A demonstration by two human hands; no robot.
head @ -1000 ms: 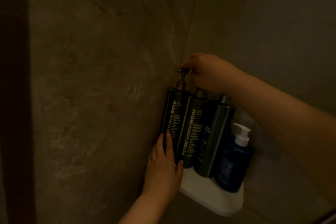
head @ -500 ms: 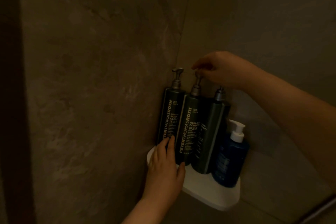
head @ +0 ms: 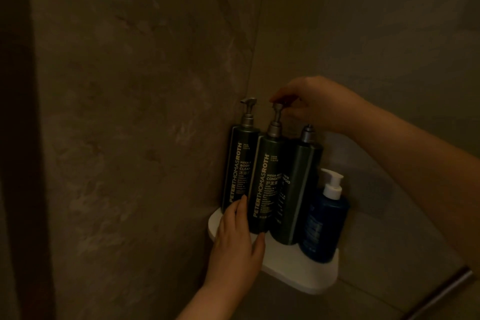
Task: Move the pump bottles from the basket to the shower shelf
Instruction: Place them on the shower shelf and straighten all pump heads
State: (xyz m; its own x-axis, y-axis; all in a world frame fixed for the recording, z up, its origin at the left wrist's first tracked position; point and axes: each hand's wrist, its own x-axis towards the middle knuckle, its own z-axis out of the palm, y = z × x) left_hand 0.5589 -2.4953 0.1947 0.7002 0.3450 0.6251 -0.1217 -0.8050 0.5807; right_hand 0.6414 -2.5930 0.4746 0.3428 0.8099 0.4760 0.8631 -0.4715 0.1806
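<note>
Three tall dark green pump bottles stand upright on the white corner shower shelf: the left bottle, the middle bottle and the right bottle. My right hand reaches over them and pinches the pump head of the middle bottle. Lower down, my left hand rests at the shelf's front with straight fingers touching the lower part of the left and middle bottles. The right bottle's pump top is hidden behind my right hand.
A shorter blue bottle with a white pump stands at the right end of the shelf. Dim stone-look shower walls meet in the corner behind. A metal bar shows at the bottom right.
My right hand moved from the left bottle's pump head to the middle bottle's pump head. My left hand slid slightly down along the bottle bases.
</note>
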